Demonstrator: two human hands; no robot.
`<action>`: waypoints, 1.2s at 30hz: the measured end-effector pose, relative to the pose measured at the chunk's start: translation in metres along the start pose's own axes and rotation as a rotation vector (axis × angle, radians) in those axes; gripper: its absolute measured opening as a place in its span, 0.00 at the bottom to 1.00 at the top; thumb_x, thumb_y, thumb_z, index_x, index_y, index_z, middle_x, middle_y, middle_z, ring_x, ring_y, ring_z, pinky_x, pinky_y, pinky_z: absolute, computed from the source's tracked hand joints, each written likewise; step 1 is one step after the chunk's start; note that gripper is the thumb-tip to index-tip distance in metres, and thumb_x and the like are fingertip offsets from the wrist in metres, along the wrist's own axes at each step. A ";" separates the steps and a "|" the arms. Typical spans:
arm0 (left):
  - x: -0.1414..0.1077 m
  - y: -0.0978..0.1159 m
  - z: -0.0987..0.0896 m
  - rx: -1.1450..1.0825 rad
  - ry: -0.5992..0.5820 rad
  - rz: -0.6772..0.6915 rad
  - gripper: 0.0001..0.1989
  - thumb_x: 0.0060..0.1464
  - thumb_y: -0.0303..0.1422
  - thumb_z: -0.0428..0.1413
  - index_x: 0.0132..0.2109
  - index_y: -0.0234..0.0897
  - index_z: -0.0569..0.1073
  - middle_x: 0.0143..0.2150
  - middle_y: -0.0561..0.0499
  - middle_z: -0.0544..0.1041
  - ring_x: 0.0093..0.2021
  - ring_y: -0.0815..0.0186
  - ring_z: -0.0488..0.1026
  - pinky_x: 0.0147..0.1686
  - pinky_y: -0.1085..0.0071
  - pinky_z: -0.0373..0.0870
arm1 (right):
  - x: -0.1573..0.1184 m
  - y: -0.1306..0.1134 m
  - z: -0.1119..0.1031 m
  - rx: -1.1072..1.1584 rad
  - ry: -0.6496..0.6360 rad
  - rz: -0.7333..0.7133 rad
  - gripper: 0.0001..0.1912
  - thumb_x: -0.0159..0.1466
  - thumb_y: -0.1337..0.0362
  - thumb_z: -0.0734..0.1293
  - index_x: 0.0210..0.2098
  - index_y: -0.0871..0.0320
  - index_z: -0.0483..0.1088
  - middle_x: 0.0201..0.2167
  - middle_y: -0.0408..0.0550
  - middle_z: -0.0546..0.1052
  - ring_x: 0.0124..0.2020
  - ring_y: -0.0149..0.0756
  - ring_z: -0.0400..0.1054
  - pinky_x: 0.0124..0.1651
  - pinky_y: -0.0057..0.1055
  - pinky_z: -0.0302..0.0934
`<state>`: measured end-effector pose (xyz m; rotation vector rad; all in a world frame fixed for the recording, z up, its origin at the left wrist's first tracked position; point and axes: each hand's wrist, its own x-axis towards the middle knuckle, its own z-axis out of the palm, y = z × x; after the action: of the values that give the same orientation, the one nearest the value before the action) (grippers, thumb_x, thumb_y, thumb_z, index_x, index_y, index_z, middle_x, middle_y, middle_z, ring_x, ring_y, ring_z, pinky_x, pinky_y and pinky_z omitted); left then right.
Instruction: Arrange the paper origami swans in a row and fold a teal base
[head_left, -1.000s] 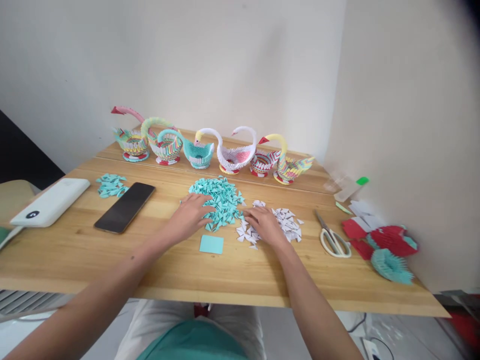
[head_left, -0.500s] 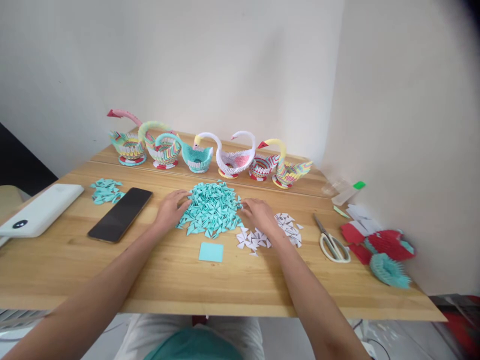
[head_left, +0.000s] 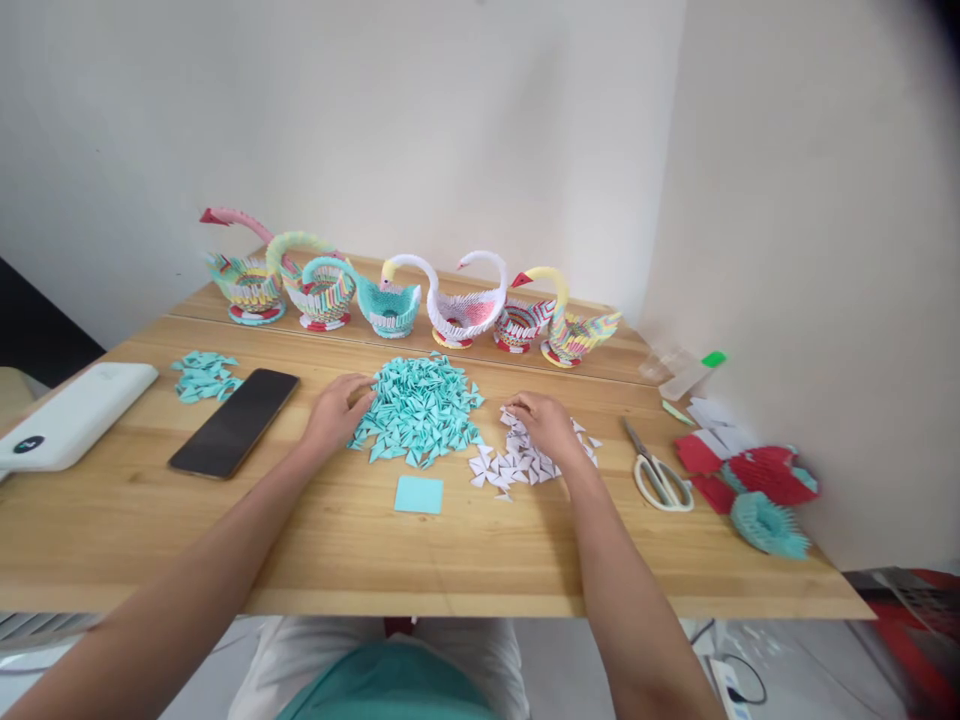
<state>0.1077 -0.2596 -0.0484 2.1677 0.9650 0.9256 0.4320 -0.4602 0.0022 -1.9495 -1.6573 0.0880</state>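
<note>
A large heap of folded teal paper triangles [head_left: 424, 405] lies mid-table. My left hand [head_left: 341, 408] rests against the heap's left side, thumb and fingers apart, holding nothing. Over the white paper triangles [head_left: 517, 465], right of the teal heap, is my right hand [head_left: 546, 424]; its fingers are curved and spread, with nothing seen between them. Some white pieces are hidden under it. A flat teal paper sheet [head_left: 419, 494] lies in front of the heap.
Several folded-paper swans [head_left: 465, 315] stand along the back. A black phone [head_left: 235, 422], a white power bank [head_left: 82, 415] and a small teal pile [head_left: 204, 377] are left. Scissors [head_left: 656, 475], red paper [head_left: 697, 453] and a teal paper ring [head_left: 766, 525] are right.
My right hand has moved right, from the teal heap's edge to above the white triangles. My left hand stays by the heap. The view has shifted slightly.
</note>
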 end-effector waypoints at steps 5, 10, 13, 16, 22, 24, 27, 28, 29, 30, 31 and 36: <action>-0.002 0.001 0.000 -0.016 0.016 -0.013 0.22 0.60 0.47 0.52 0.50 0.36 0.80 0.55 0.40 0.81 0.58 0.51 0.75 0.65 0.50 0.68 | -0.001 0.005 0.002 0.092 -0.002 0.066 0.07 0.67 0.63 0.67 0.39 0.54 0.78 0.36 0.47 0.85 0.35 0.39 0.77 0.38 0.32 0.64; -0.001 0.000 0.000 -0.014 0.012 -0.019 0.23 0.61 0.47 0.51 0.50 0.37 0.80 0.55 0.40 0.81 0.58 0.51 0.75 0.65 0.51 0.68 | -0.002 0.008 -0.002 0.055 -0.030 0.054 0.05 0.66 0.64 0.68 0.35 0.55 0.78 0.33 0.46 0.83 0.35 0.39 0.76 0.39 0.32 0.64; -0.001 0.000 0.000 -0.009 0.006 -0.018 0.23 0.61 0.47 0.51 0.50 0.37 0.80 0.54 0.41 0.81 0.58 0.51 0.75 0.65 0.52 0.69 | -0.002 0.010 -0.006 0.017 -0.039 -0.024 0.07 0.67 0.63 0.68 0.36 0.55 0.79 0.37 0.49 0.84 0.40 0.42 0.77 0.46 0.36 0.66; -0.001 0.000 0.000 -0.006 0.000 -0.009 0.22 0.60 0.46 0.52 0.49 0.37 0.80 0.53 0.41 0.82 0.57 0.51 0.76 0.64 0.51 0.69 | -0.002 0.011 -0.006 0.012 -0.042 -0.098 0.08 0.68 0.60 0.69 0.41 0.55 0.80 0.45 0.52 0.84 0.49 0.45 0.76 0.55 0.41 0.67; 0.001 0.002 -0.001 0.004 -0.004 -0.012 0.23 0.60 0.47 0.51 0.50 0.36 0.80 0.54 0.39 0.82 0.58 0.49 0.76 0.64 0.49 0.69 | -0.001 0.015 -0.002 0.002 -0.064 -0.163 0.10 0.69 0.59 0.68 0.44 0.55 0.80 0.49 0.54 0.83 0.53 0.49 0.76 0.60 0.47 0.66; 0.001 0.002 -0.001 0.007 0.001 -0.014 0.23 0.60 0.47 0.51 0.50 0.36 0.80 0.54 0.39 0.81 0.58 0.49 0.76 0.64 0.49 0.69 | 0.000 0.012 -0.005 0.002 0.078 -0.133 0.12 0.71 0.58 0.66 0.46 0.55 0.80 0.50 0.54 0.83 0.54 0.49 0.75 0.61 0.48 0.65; 0.002 0.000 0.000 0.011 -0.002 -0.020 0.22 0.60 0.46 0.51 0.50 0.37 0.80 0.54 0.40 0.81 0.58 0.50 0.75 0.65 0.49 0.69 | -0.008 0.001 -0.016 -0.027 0.247 -0.113 0.15 0.73 0.57 0.63 0.50 0.54 0.79 0.51 0.55 0.83 0.54 0.50 0.75 0.60 0.49 0.66; 0.002 -0.001 0.000 0.015 0.000 -0.021 0.21 0.60 0.45 0.52 0.50 0.38 0.80 0.54 0.41 0.81 0.58 0.50 0.75 0.65 0.49 0.69 | -0.015 -0.004 -0.022 -0.056 0.252 -0.128 0.15 0.73 0.57 0.63 0.50 0.54 0.79 0.50 0.55 0.83 0.54 0.50 0.75 0.60 0.50 0.65; 0.002 -0.002 0.000 0.023 0.010 -0.019 0.21 0.60 0.45 0.52 0.50 0.38 0.80 0.55 0.40 0.80 0.59 0.50 0.75 0.65 0.49 0.68 | -0.023 -0.009 -0.028 -0.092 0.238 -0.150 0.15 0.74 0.57 0.63 0.50 0.53 0.79 0.49 0.54 0.83 0.53 0.50 0.75 0.61 0.50 0.65; 0.001 -0.002 -0.001 0.033 0.025 -0.016 0.21 0.60 0.45 0.52 0.50 0.38 0.80 0.55 0.40 0.80 0.59 0.49 0.75 0.66 0.49 0.68 | -0.034 -0.012 -0.035 -0.131 0.220 -0.172 0.14 0.74 0.57 0.63 0.50 0.52 0.79 0.48 0.54 0.83 0.52 0.50 0.75 0.61 0.50 0.64; 0.001 -0.002 -0.001 0.045 0.045 -0.010 0.21 0.60 0.45 0.52 0.50 0.37 0.80 0.55 0.40 0.80 0.60 0.49 0.74 0.66 0.48 0.67 | -0.047 -0.014 -0.042 -0.170 0.210 -0.187 0.14 0.74 0.57 0.64 0.50 0.52 0.79 0.48 0.53 0.83 0.51 0.50 0.76 0.62 0.50 0.63; -0.002 0.007 -0.006 0.069 0.153 0.042 0.21 0.63 0.45 0.50 0.51 0.36 0.80 0.58 0.38 0.77 0.62 0.46 0.72 0.67 0.44 0.65 | -0.130 0.024 -0.086 -0.423 0.342 -0.092 0.15 0.76 0.59 0.61 0.45 0.54 0.79 0.43 0.53 0.84 0.47 0.46 0.77 0.63 0.48 0.60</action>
<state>0.1053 -0.2637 -0.0403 2.2073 1.0407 1.1073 0.4578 -0.6146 0.0230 -2.0340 -1.6185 -0.6438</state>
